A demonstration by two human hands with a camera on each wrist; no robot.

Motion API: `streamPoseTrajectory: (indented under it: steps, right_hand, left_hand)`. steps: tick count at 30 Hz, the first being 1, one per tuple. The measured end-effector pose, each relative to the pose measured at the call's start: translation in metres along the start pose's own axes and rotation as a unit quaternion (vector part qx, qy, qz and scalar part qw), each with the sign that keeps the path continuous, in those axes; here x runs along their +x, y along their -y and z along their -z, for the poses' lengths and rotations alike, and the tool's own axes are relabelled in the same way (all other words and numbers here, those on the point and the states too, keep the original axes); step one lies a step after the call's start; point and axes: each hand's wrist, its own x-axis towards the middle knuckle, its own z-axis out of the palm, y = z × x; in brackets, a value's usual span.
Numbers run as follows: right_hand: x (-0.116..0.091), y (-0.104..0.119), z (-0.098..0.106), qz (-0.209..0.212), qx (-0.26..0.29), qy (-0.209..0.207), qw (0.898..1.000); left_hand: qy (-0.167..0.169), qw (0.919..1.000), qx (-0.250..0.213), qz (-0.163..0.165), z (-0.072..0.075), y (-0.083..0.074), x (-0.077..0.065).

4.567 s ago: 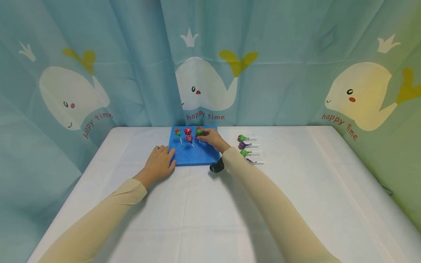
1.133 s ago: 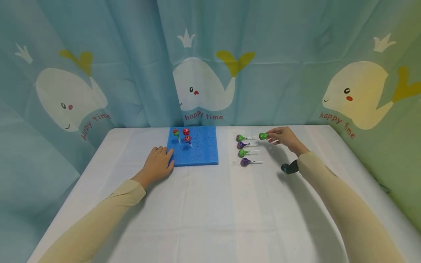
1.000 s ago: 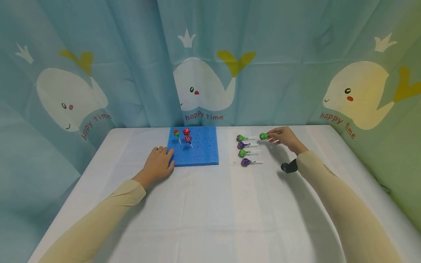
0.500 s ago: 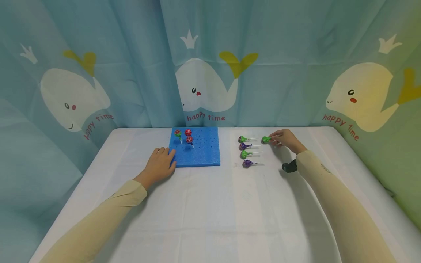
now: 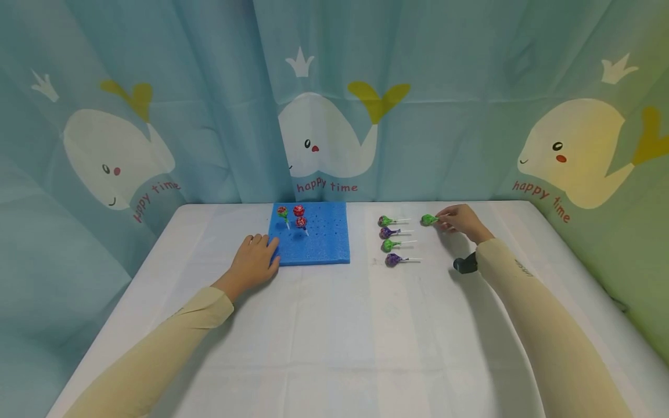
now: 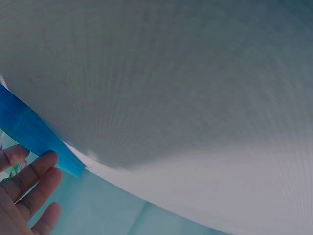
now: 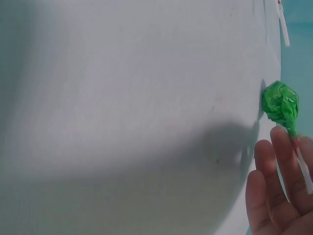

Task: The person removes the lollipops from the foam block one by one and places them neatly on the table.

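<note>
My right hand (image 5: 462,222) pinches a green-wrapped lollipop (image 5: 428,220) by its white stick, low over the table at the back right. In the right wrist view the lollipop's head (image 7: 280,103) points away from the fingertips. At the left edge of a blue foam board (image 5: 313,252), my left hand (image 5: 253,261) rests with relaxed, spread fingers touching it. Three lollipops stand in the board's back left part: a green and red one (image 5: 283,211), a red one (image 5: 298,210) and a red and purple one (image 5: 301,222). Rows of small holes mark the board.
Several lollipops lie in a column between board and right hand, sticks pointing right: green (image 5: 385,220), purple (image 5: 386,233), green (image 5: 388,245) and purple (image 5: 392,260). A white cloth covers the table (image 5: 334,337). Whale-print curtains (image 5: 444,145) hang behind it.
My right hand has carried the green lollipop from the board, past the lying lollipops, to the right. In the last second it shifts slightly farther right and lower. My left hand stays put.
</note>
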Motion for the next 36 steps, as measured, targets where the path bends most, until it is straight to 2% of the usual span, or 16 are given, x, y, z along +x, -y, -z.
streamPoseTrajectory:
  steps: [9,18,29,36]
  right_hand:
    - [-0.001,-0.004,0.004,-0.017,-0.001,-0.022,1.0]
    - [0.002,-0.004,0.004,-0.041,-0.035,-0.047,0.997]
    - [0.012,-0.006,-0.007,-0.046,-0.061,-0.041,0.996]
    - [0.011,-0.004,-0.009,-0.049,-0.075,-0.041,0.995]
  left_hand:
    - [0.008,1.0,-0.002,0.003,0.001,0.0,0.0]
    - [0.007,0.9999,-0.006,0.006,-0.001,0.001,0.001]
    - [0.007,0.9999,-0.006,0.004,0.0,-0.001,0.0]
    - [0.0,1.0,-0.007,0.003,0.0,0.0,0.0]
